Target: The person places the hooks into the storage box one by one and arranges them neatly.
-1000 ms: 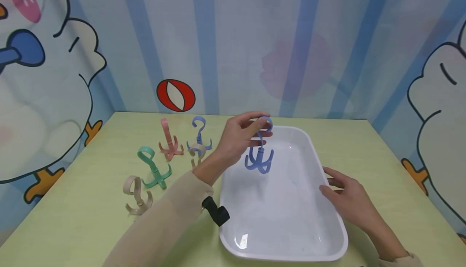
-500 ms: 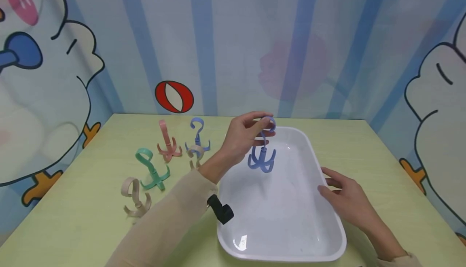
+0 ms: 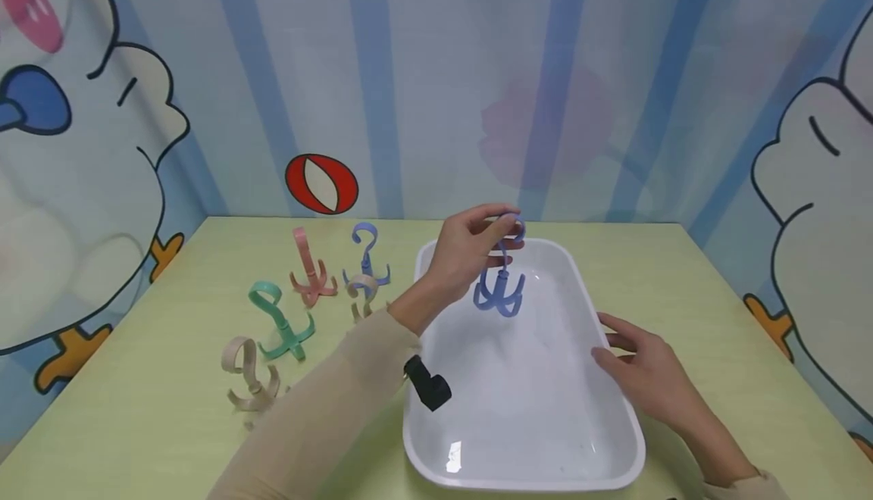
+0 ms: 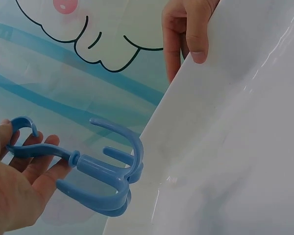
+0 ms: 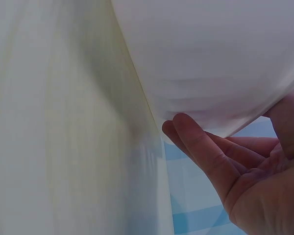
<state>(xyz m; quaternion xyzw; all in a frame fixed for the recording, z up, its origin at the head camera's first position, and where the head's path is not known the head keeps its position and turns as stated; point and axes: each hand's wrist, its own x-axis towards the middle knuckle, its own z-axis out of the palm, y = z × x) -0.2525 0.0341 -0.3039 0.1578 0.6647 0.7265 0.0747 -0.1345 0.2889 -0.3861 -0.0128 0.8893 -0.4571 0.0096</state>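
Observation:
My left hand (image 3: 467, 248) pinches a blue hanging hook (image 3: 501, 293) by its curved top, its several upturned prongs pointing down over the far part of a white tray (image 3: 525, 409). In the left wrist view the blue hook (image 4: 103, 169) lies between thumb and fingers, with a shadow on the tray floor. My right hand (image 3: 644, 367) holds the tray's right side, thumb at the rim and fingers against the outer wall. The right wrist view shows the fingertips (image 5: 188, 128) under the tray's side (image 5: 225, 58).
Left of the tray stand other hooks: a pink hook (image 3: 314, 276), a second blue hook (image 3: 366, 254), a green hook (image 3: 280, 322) and a beige hook (image 3: 252, 379). Another beige hook (image 3: 362, 292) is partly hidden by the left arm. Behind the table (image 3: 157, 333) rises a printed backdrop (image 3: 436, 91).
My left hand has shifted a little to the right with the blue hook, farther over the tray. The right hand keeps its place on the tray's side.

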